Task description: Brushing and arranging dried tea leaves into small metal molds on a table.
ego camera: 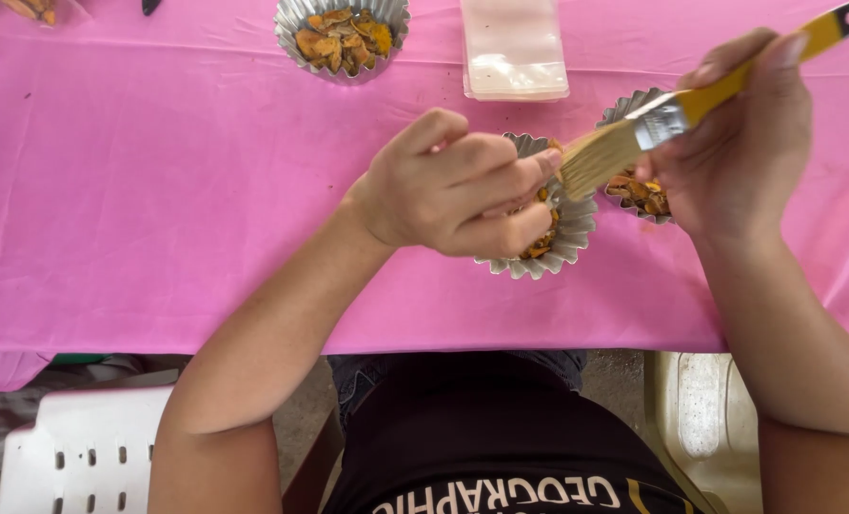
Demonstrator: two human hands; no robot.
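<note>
My left hand [453,186] is closed over a fluted metal tin [562,238] on the pink tablecloth, pinching a small orange piece between thumb and fingers; the piece is mostly hidden. My right hand [739,143] grips a yellow-handled paintbrush [672,114], whose pale bristles touch my left fingertips above the tin. The tin holds orange-brown dried slices. A second fluted tin [639,195] of the same slices sits partly under my right hand.
A third fluted tin [344,38] of orange slices stands at the far edge of the pink table [158,190]. A stack of clear plastic bags [515,48] lies beside it. White plastic chairs [82,457] stand below the table's near edge.
</note>
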